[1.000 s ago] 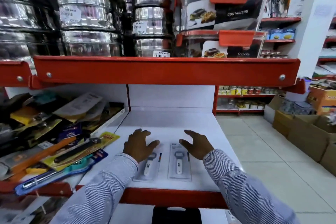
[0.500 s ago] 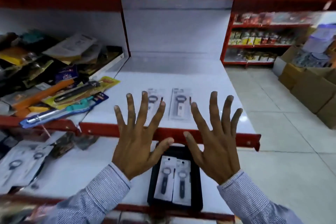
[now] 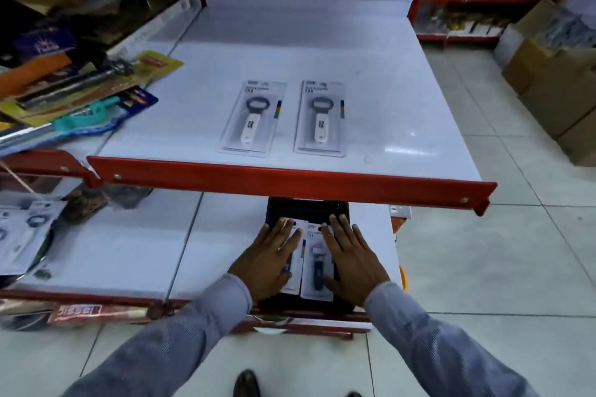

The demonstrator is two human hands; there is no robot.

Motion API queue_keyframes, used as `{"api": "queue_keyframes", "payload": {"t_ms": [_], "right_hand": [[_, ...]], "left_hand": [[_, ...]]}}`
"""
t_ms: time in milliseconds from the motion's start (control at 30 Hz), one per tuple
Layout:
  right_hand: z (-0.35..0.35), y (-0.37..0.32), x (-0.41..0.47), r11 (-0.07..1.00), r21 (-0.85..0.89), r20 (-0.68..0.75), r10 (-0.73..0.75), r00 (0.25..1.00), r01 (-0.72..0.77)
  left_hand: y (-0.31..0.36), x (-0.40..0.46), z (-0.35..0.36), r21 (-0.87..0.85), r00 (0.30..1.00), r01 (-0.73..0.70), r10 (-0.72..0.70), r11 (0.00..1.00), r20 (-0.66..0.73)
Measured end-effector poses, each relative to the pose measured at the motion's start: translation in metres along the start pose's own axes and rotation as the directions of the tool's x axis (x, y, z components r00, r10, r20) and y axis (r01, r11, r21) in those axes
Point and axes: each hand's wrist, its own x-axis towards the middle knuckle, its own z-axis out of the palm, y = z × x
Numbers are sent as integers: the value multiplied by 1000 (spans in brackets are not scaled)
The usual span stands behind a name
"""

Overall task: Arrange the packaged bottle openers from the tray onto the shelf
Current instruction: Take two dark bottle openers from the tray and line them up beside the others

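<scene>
Two packaged bottle openers with white handles, the left pack point(image 3: 251, 118) and the right pack point(image 3: 321, 118), lie side by side on the white shelf point(image 3: 371, 90). Below it, a black tray point(image 3: 306, 211) sits on the lower shelf and holds two more packs with dark handles. My left hand point(image 3: 267, 263) rests flat on the left tray pack point(image 3: 295, 284), fingers spread. On the right tray pack point(image 3: 317, 267) my right hand point(image 3: 350, 263) lies flat in the same way. Neither hand has closed around a pack.
The shelf's red front lip point(image 3: 290, 182) overhangs the tray's far end. A pile of packaged kitchen tools point(image 3: 80, 90) crowds the shelf's left side. More opener packs point(image 3: 22, 235) lie at the lower left. Cardboard boxes point(image 3: 554, 90) stand on the floor at right.
Both hands left the two packs on the shelf, pulled back spread in the air, then dropped onto the packs in the tray. My view tilted downward.
</scene>
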Motion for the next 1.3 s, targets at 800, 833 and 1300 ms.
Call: {"api": "queue_keyframes", "payload": {"t_ms": [800,833,1300], "right_hand": [[-91,-18,8,921,381,-49,101,994,-75],[-102,-24,-4,912,408,-91,89,992,-45],[-306,-4,-82,681,658,-647,290,706,323]], "left_hand": [[11,-20,-77,-404,988,95,-135,910,-73],[16,-33,-84,-421,987,74,-127,904,-98],[64,-77,-282,-715,710,-417,-291,561,-642]]}}
